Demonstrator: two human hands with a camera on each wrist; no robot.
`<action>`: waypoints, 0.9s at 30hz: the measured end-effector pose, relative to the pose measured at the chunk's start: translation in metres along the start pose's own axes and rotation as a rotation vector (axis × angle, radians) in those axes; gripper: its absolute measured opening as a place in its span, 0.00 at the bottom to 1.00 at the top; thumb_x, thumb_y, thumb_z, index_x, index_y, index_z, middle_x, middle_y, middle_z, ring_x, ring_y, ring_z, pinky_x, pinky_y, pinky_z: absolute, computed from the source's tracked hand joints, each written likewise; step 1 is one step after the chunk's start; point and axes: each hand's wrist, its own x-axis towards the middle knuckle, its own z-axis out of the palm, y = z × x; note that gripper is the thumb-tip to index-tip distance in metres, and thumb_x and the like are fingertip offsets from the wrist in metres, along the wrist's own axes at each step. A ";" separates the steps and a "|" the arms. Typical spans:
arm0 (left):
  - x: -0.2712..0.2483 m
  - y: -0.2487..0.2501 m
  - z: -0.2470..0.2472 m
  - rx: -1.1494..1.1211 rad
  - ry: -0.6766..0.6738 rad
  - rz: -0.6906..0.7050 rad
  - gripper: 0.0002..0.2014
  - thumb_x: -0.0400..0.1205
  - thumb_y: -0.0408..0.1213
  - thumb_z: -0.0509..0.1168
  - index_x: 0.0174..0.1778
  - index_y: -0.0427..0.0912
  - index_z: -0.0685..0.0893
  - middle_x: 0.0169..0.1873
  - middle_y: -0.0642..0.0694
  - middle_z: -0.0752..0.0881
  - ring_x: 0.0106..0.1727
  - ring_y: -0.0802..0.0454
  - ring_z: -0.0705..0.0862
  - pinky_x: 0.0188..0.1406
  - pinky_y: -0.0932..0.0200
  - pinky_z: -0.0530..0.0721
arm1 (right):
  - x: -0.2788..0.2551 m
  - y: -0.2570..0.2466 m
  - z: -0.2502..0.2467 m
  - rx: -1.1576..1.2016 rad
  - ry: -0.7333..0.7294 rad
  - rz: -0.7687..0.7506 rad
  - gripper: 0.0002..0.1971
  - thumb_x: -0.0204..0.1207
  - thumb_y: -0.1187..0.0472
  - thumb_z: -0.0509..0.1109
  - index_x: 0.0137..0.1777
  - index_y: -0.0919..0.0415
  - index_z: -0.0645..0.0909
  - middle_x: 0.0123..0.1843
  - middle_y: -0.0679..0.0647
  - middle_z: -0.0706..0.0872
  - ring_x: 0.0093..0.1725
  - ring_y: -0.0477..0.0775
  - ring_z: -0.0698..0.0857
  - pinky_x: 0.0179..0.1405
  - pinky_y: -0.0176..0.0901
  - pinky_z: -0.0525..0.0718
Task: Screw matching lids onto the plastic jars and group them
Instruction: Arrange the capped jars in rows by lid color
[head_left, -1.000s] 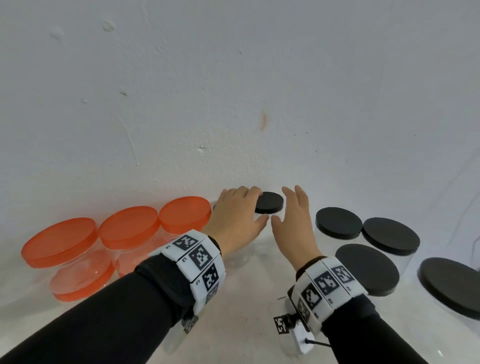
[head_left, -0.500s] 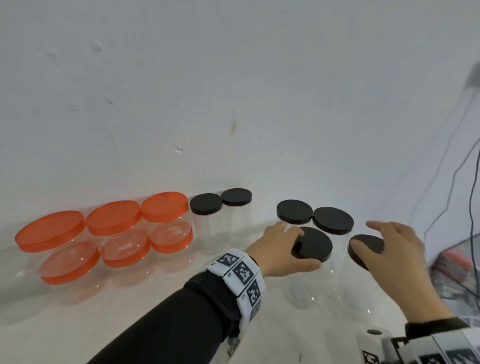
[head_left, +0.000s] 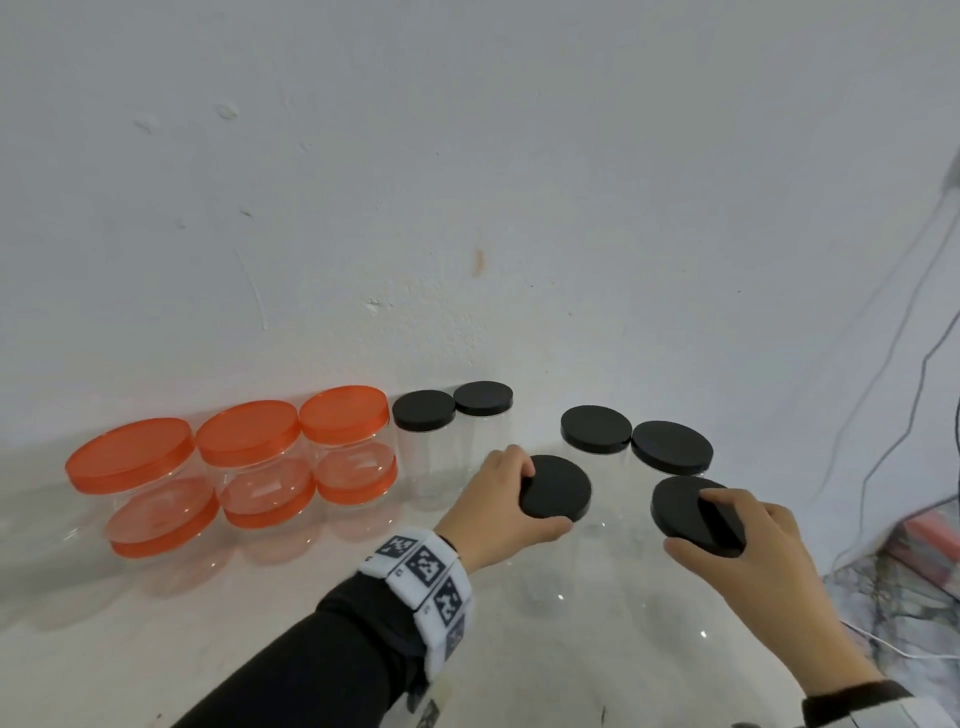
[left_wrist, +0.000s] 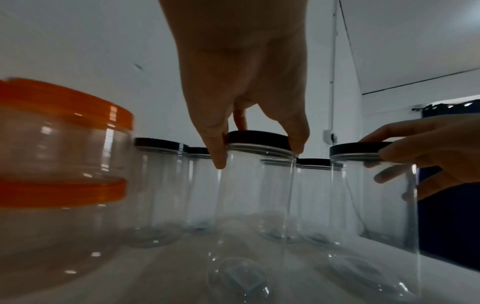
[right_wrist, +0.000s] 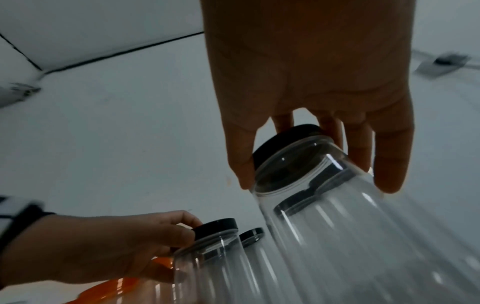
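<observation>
head view, left hand (head_left: 498, 501) gripping black lid (head_left: 557, 487), right hand (head_left: 748, 545) gripping another lid (head_left: 680, 506)

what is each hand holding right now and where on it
Left hand grips the rim of one clear jar's black lid. Right hand grips the rim of a second jar's black lid, fingers reaching over its top.

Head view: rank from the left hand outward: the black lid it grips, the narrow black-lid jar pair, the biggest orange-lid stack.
1. Black lid, gripped by the left hand.
2. Narrow jar pair, just behind and left of the hand, by the wall.
3. Biggest orange stack, far left end of the row.
</observation>
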 end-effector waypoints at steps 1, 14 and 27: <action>-0.002 -0.009 -0.009 0.005 0.017 -0.019 0.27 0.70 0.54 0.76 0.56 0.52 0.68 0.54 0.53 0.72 0.47 0.63 0.73 0.37 0.71 0.68 | -0.001 -0.005 0.007 0.017 -0.030 -0.034 0.27 0.66 0.55 0.81 0.62 0.43 0.75 0.56 0.46 0.70 0.47 0.39 0.76 0.45 0.39 0.73; -0.019 -0.095 -0.081 0.045 0.126 -0.310 0.36 0.67 0.57 0.75 0.69 0.52 0.70 0.60 0.51 0.68 0.61 0.51 0.75 0.56 0.51 0.84 | 0.050 -0.090 0.122 0.089 -0.324 -0.243 0.33 0.70 0.52 0.78 0.73 0.51 0.69 0.63 0.50 0.66 0.57 0.50 0.75 0.54 0.34 0.71; -0.019 -0.107 -0.067 -0.173 0.177 -0.194 0.33 0.63 0.67 0.74 0.60 0.60 0.72 0.55 0.59 0.79 0.54 0.61 0.81 0.50 0.61 0.83 | 0.085 -0.093 0.128 -0.097 -0.357 -0.345 0.33 0.73 0.40 0.71 0.76 0.51 0.71 0.67 0.49 0.70 0.65 0.50 0.73 0.61 0.40 0.71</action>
